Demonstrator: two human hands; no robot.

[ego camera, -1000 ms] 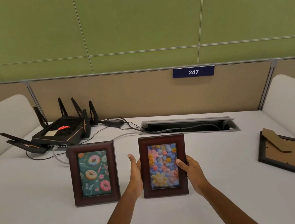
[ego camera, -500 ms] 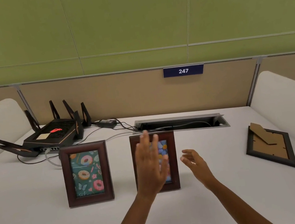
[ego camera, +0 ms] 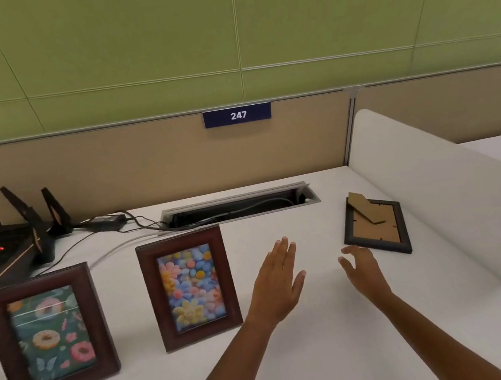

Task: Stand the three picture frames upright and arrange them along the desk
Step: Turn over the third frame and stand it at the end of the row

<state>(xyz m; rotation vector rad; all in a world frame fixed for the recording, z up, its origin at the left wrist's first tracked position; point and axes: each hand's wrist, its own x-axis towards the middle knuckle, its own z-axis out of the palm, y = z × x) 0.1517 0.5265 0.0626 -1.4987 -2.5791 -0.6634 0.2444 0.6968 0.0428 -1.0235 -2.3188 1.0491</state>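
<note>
Two brown picture frames stand upright on the white desk point(ego camera: 313, 351). The donut picture frame point(ego camera: 49, 335) is at the left, the flower picture frame point(ego camera: 191, 286) near the middle. A black frame point(ego camera: 377, 230) lies face down at the right, its cardboard stand sticking up. My left hand point(ego camera: 279, 280) hovers open over the desk, right of the flower frame, holding nothing. My right hand point(ego camera: 361, 266) is open too, fingers apart, just short of the black frame's near corner and not touching it.
A black router point(ego camera: 4, 253) with antennas sits at the back left, its cables point(ego camera: 131, 222) running into an open cable slot point(ego camera: 235, 206) at the back. A white divider panel point(ego camera: 436, 196) bounds the desk on the right, close behind the black frame.
Both hands let go of the flower frame, which stays standing, and moved right toward the face-down black frame. The view has swung right as well.
</note>
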